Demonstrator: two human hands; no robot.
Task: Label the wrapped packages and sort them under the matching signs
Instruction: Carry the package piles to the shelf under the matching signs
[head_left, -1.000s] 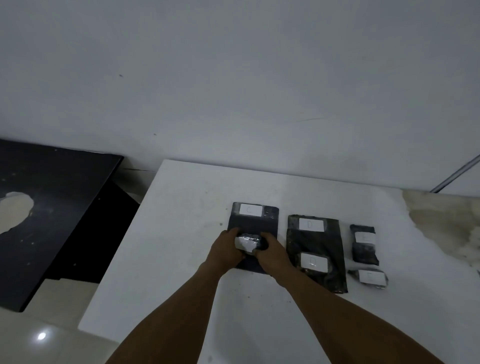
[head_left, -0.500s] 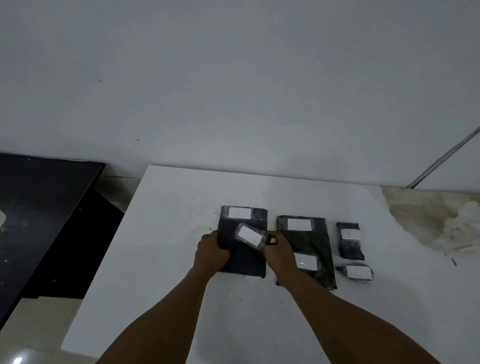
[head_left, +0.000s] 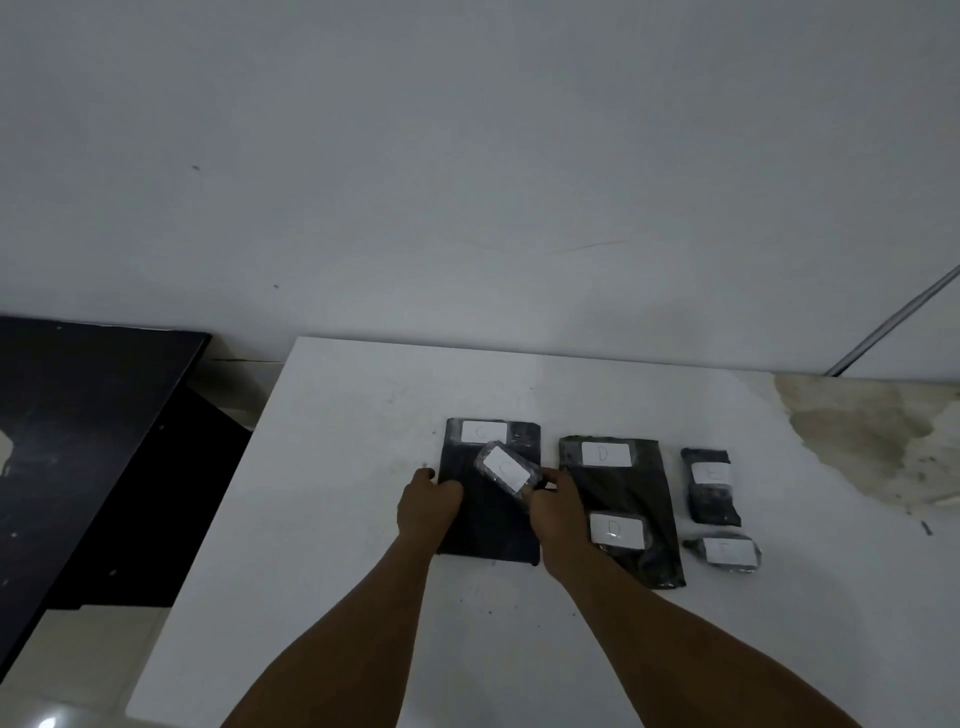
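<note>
A flat black package (head_left: 493, 525) with a white label marked C (head_left: 483, 432) lies on the white table (head_left: 337, 467). On top of it rests a small wrapped package (head_left: 508, 469) with its own white label, tilted. My right hand (head_left: 556, 512) touches that small package's right end with its fingertips. My left hand (head_left: 427, 501) presses on the left edge of the flat black package. To the right lies a larger black bag (head_left: 628, 488) labelled D with a small labelled package (head_left: 618, 530) on it.
Two more small labelled packages (head_left: 710, 486) (head_left: 727, 552) lie at the right. A brown stained patch (head_left: 872, 436) covers the table's far right corner. A black table (head_left: 78, 415) stands to the left, a grey wall behind. A thin pipe (head_left: 893, 322) runs diagonally at the right.
The small wrapped package went from between both hands onto the C package, tilted. My left hand shifted to the flat package's left edge; my right hand stays at the small package's end.
</note>
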